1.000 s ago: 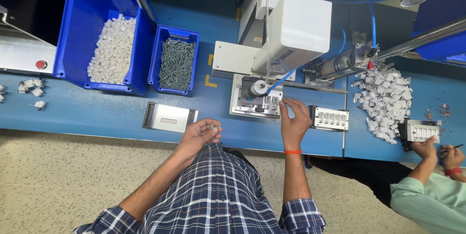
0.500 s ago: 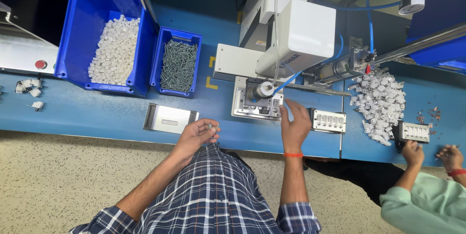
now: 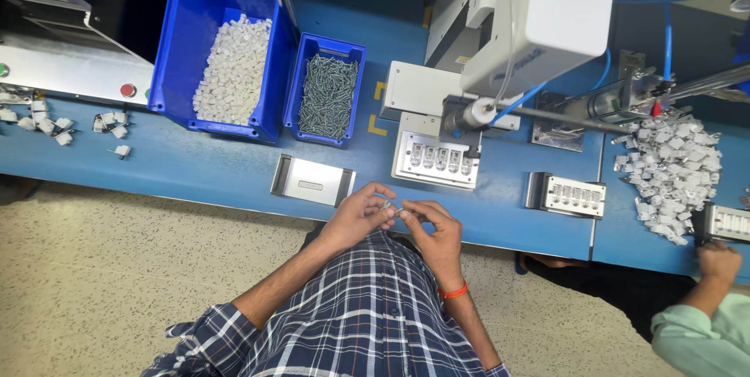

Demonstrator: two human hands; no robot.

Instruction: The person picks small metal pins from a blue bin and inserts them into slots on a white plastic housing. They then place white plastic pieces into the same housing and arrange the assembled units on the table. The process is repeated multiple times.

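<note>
Head view, one moment. My left hand (image 3: pixel 361 213) and right hand (image 3: pixel 435 230) meet at the near edge of the blue bench (image 3: pixel 195 166), fingertips pinched shut on small white and metal parts (image 3: pixel 391 207) held between them, too small to tell apart; held close to the body, I judge, for fine fitting. Metal fixture tray (image 3: pixel 437 160) sits just ahead under the white machine (image 3: pixel 539 17), w/ screw bin (image 3: pixel 328 96) and white-parts bin (image 3: pixel 233 68) within reach at left. A co-worker's hand (image 3: pixel 717 260) works at far right.

- Your left hand (image 3: pixel 361 213) and right hand (image 3: pixel 433 228) meet at the blue workbench's (image 3: pixel 195 174) near edge.
- Flat metal tray (image 3: pixel 311 181) lies just behind your left hand.
- Large blue bin of white plastic pieces (image 3: pixel 234 72) stands left of the small blue bin of metal screws (image 3: pixel 328 97).
</note>
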